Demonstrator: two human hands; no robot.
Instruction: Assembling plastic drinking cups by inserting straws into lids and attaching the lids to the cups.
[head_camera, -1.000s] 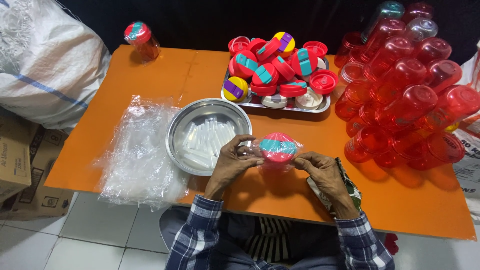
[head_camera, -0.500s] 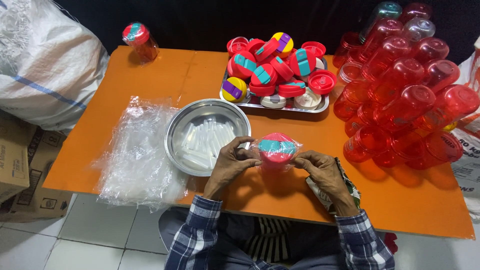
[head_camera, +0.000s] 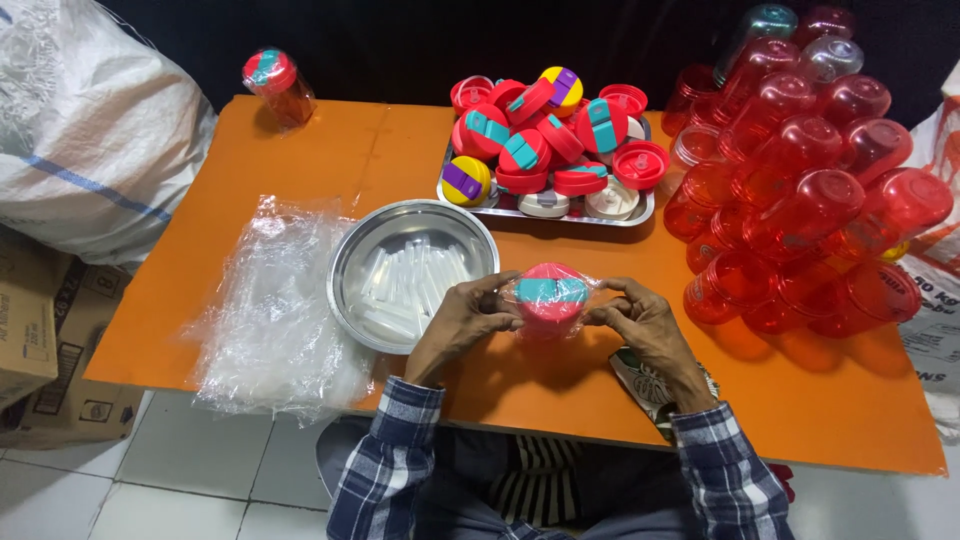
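Observation:
My left hand (head_camera: 466, 322) and my right hand (head_camera: 638, 322) together hold a red bottle with a red and teal lid (head_camera: 548, 296), wrapped in a clear plastic bag, just above the orange table (head_camera: 300, 180). Fingers of both hands pinch the plastic at the bottle's sides. A round steel bowl (head_camera: 352, 262) with clear plastic straws lies right beside my left hand. A pile of clear plastic bags (head_camera: 270, 310) lies left of the bowl.
A steel tray (head_camera: 642, 212) heaped with red, teal and yellow lids stands behind the bowl. Several red transparent bottles (head_camera: 800, 200) are stacked at the right. One lidded bottle (head_camera: 276, 84) stands at the far left corner. A white sack (head_camera: 70, 120) and cardboard boxes (head_camera: 30, 340) sit to the left.
Both hands stay on the wrapped bottle; the fingers have shifted slightly on the plastic. Nothing else has moved.

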